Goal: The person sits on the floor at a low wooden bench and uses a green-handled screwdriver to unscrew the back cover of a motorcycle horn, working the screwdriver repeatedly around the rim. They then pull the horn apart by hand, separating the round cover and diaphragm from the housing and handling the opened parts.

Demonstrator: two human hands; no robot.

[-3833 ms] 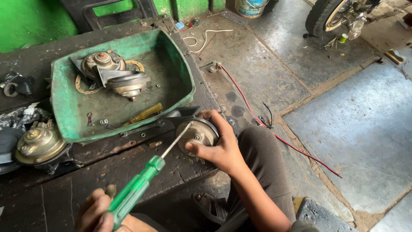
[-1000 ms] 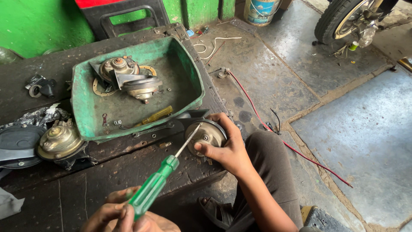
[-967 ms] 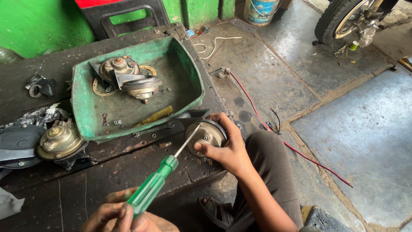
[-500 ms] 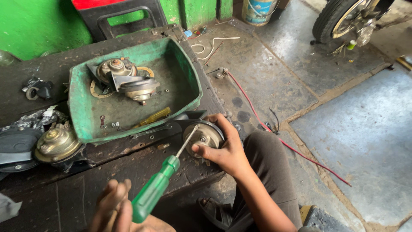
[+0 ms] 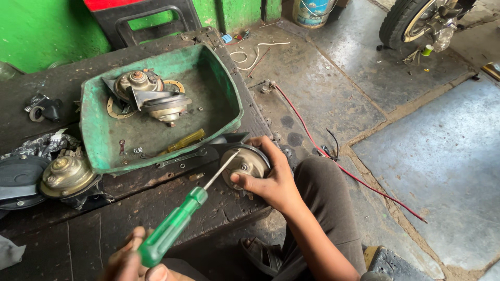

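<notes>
Head view shows a grimy, dark wooden bench (image 5: 78,218) with a worn green plastic tray (image 5: 224,88) on it, its inside dusty and scuffed. The right hand (image 5: 273,179) curls round a round, dull-metal horn (image 5: 247,162) at the near right edge of the bench, thumb across its face, fingers wrapped over the rim. The left hand (image 5: 135,260) closes on the translucent green handle of a screwdriver (image 5: 174,226); its thin steel shaft slants up to the right, the tip at the horn's upper left edge. Whether the tip sits in a screw is too small to tell.

Inside the tray lie two more tarnished disc-shaped horns (image 5: 148,96), a brass-coloured bit (image 5: 187,139) and small loose screws. Another brassy horn (image 5: 65,174) sits on a black bracket at the left. A red wire (image 5: 333,161) trails over the cracked concrete floor; a motorcycle wheel (image 5: 403,23) is cut off at the far right.

The left hand is cropped by the bottom edge, so only fingertips and knuckles show. Compared with half a second ago, its raised fingers have folded down onto the handle, and the screwdriver is hardly shifted.
</notes>
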